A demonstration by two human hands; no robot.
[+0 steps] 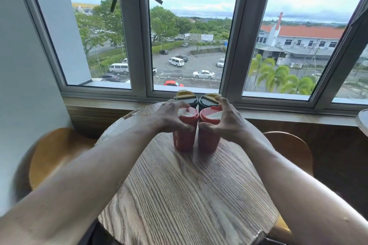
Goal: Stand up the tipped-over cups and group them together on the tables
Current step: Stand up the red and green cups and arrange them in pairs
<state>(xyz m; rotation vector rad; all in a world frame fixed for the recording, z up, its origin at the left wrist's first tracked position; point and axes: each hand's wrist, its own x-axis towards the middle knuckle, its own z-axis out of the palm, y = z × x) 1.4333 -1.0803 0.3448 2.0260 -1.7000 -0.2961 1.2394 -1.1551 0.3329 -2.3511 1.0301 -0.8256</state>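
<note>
Nearest you, the round wooden table (pixel 179 195) is bare grain up to the cups, so nothing crowds your forearms; stools (pixel 59 151) sit low on either side, clear of the work. Mid-table, your left hand (pixel 169 117) is wrapped around the upper part of the left red cup (pixel 184 137), thumb in front, fingers curled over the lid edge. Your right hand (pixel 227 119) grips the right red cup (pixel 209 137) the same way. Both red cups stand upright, side by side, touching or very nearly so; the gap at the lids is too slight to call. Just behind them two dark cups (pixel 186 98) with yellow lid tabs also stand upright, close against the red pair, near the far rim of the table by the window sill (pixel 111 103). Judgement: grouping here looks almost done, so the risk is in the letting go. Your grip is high on both cups; a sideways drag on release could tip a red one, most likely backward into the dark cups, which stand close to the far edge with little table behind them. Pressing the red pair together harder could skid one on the smooth wood. Lids look seated, but whether they are latched cannot be told. Another table edge (pixel 362 123) shows at far right; nothing on it can be seen.
</note>
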